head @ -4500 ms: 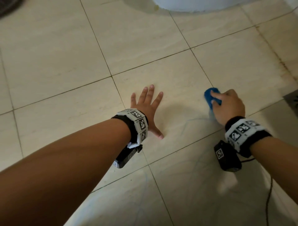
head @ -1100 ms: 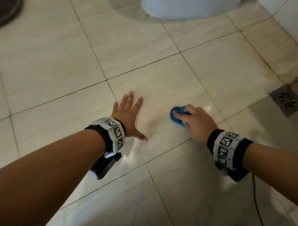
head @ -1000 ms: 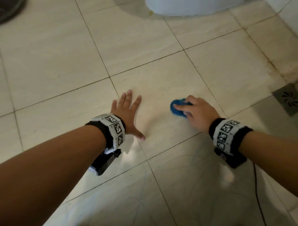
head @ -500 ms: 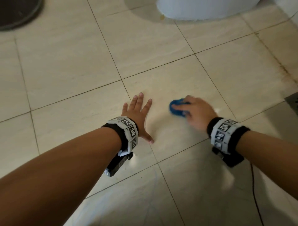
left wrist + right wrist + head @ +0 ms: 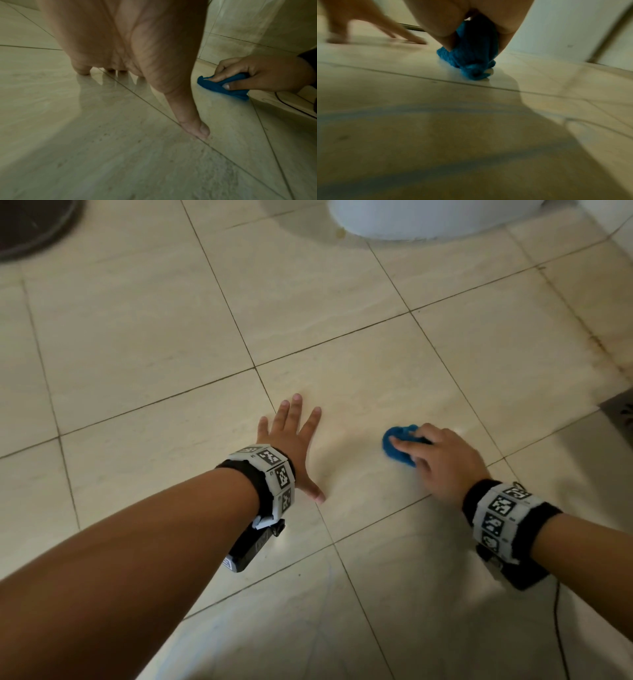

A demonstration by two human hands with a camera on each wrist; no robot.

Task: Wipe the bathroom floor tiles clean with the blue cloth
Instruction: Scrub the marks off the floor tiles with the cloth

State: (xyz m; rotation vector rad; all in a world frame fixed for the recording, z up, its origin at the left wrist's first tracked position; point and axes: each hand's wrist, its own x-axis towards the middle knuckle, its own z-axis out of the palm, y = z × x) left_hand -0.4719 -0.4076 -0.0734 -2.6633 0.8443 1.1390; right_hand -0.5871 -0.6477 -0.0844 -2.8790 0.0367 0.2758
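Now, blue cloth (image 5: 399, 445) bunched, nubby, pinched by right hand (image 5: 442, 465) fingers, left hand (image 5: 291, 440) fingers spread.

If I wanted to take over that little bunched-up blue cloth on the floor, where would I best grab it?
Probably from above, at the top of its bunched hump. The small blue terry cloth lies crumpled on the beige floor tile, so its raised folds give fingers purchase. The right hand grips it that way now, fingers over the top and thumb pinching the side nearest the left hand.

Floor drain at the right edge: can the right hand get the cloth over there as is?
Probably yes. The right hand grips the blue cloth on the tile; only bare floor lies between it and the drain. The left hand is planted flat.
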